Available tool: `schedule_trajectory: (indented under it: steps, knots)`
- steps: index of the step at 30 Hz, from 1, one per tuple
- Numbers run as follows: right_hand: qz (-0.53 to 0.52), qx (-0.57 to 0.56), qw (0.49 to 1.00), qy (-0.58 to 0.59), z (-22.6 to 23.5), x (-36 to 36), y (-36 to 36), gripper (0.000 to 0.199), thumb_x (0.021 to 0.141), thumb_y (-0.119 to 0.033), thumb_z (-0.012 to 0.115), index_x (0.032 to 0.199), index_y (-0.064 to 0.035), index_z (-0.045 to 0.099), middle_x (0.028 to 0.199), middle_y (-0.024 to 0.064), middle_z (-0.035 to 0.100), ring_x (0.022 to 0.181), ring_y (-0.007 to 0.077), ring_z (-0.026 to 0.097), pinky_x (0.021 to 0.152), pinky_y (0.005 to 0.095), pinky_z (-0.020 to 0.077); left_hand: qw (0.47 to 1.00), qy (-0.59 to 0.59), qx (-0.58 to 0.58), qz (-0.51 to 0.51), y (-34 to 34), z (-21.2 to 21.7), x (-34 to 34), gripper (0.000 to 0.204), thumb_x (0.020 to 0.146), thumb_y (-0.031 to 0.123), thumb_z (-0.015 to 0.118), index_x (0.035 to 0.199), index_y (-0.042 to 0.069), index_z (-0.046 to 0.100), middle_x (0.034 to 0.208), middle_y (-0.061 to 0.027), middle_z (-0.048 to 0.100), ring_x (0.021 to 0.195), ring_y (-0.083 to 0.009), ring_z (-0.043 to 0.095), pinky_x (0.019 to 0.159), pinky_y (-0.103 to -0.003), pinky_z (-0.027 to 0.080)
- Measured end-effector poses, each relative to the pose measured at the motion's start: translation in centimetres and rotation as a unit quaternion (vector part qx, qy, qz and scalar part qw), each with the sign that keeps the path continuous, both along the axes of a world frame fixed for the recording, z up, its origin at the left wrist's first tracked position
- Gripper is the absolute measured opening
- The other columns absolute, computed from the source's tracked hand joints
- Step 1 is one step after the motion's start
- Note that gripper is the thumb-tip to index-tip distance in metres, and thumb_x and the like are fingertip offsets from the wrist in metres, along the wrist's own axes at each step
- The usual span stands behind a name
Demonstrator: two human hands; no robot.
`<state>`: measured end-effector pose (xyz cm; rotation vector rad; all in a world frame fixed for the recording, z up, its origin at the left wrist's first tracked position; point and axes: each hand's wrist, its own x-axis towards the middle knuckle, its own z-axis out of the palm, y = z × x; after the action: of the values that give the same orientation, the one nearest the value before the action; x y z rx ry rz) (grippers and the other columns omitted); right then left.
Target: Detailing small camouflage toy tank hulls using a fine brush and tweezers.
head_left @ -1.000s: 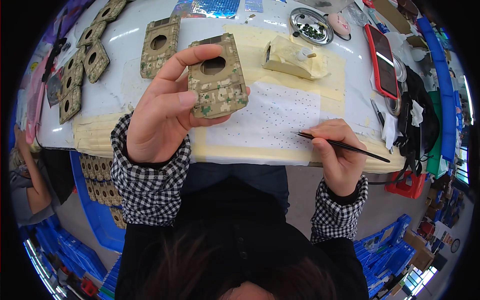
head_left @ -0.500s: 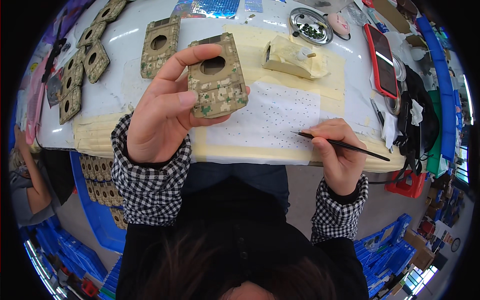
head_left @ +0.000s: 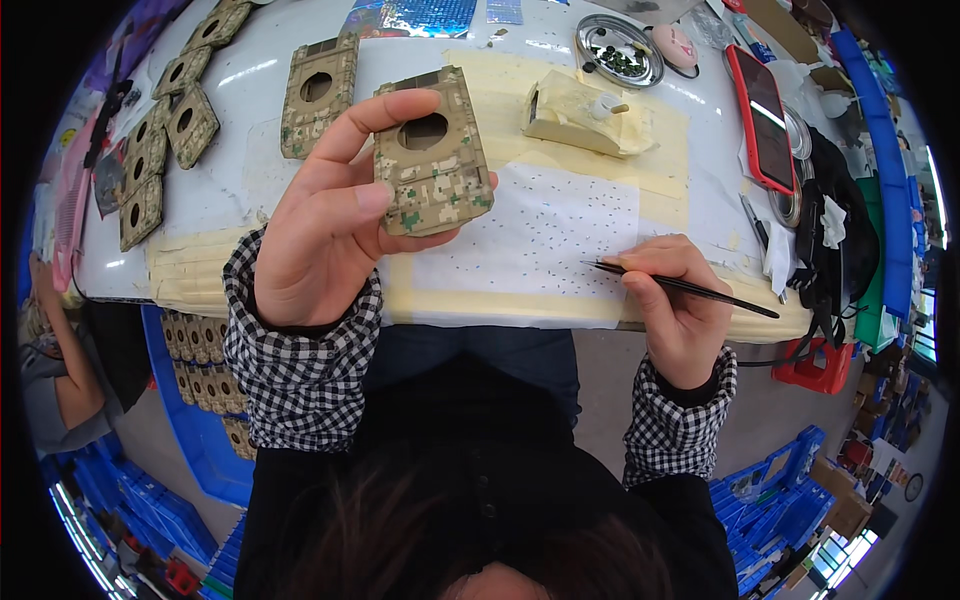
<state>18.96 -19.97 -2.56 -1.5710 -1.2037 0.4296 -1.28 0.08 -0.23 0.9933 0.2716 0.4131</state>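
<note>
Head view: my left hand [head_left: 320, 225] clamps the camouflage panel [head_left: 432, 152]; right hand [head_left: 680, 310] pinches the thin brush [head_left: 685, 288]. I keep the panel steady, tip slow.

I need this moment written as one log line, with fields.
left hand: holds camouflage plate raised | right hand: holds thin black tool, tip over dotted white sheet | table: more plates
</note>
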Motion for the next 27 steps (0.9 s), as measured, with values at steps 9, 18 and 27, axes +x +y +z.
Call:
schedule_trajectory:
  steps: [9, 18, 27]
  knots:
    - [0.006, -0.001, 1.0, 0.001, 0.11, 0.02, 0.03, 0.009, 0.078, 0.0, 0.071, 0.086, 0.0021, 0.067, 0.083, 0.0095, 0.066, 0.076, 0.019, 0.06, 0.07, 0.0281, 0.0465, 1.0, 0.004, 0.003, 0.0, 0.04, -0.04, -0.07, 0.062, 0.088, 0.016, 0.046, 0.143, 0.0, 0.023, 0.144, -0.0273, 0.03, 0.125, -0.0398, 0.047, 0.086, -0.029, 0.055]
    - [0.007, -0.006, 1.0, -0.003, 0.13, 0.08, 0.12, 0.008, 0.079, 0.0, 0.071, 0.086, 0.0019, 0.067, 0.082, 0.0086, 0.065, 0.075, 0.0181, 0.059, 0.07, 0.0274, 0.0457, 1.0, -0.001, 0.002, 0.0, 0.13, -0.12, -0.11, 0.062, 0.088, 0.016, 0.046, 0.143, -0.001, 0.023, 0.144, -0.0275, 0.031, 0.124, -0.0398, 0.047, 0.087, -0.03, 0.055]
    - [0.004, -0.008, 1.0, 0.006, 0.21, -0.18, 0.3, 0.008, 0.08, 0.0, 0.07, 0.086, 0.0021, 0.067, 0.082, 0.0085, 0.065, 0.075, 0.0172, 0.059, 0.069, 0.0264, 0.0455, 1.0, 0.005, 0.0, 0.004, 0.2, -0.07, -0.16, 0.061, 0.088, 0.016, 0.046, 0.143, -0.001, 0.023, 0.142, -0.025, 0.034, 0.124, -0.0407, 0.047, 0.089, -0.031, 0.055]
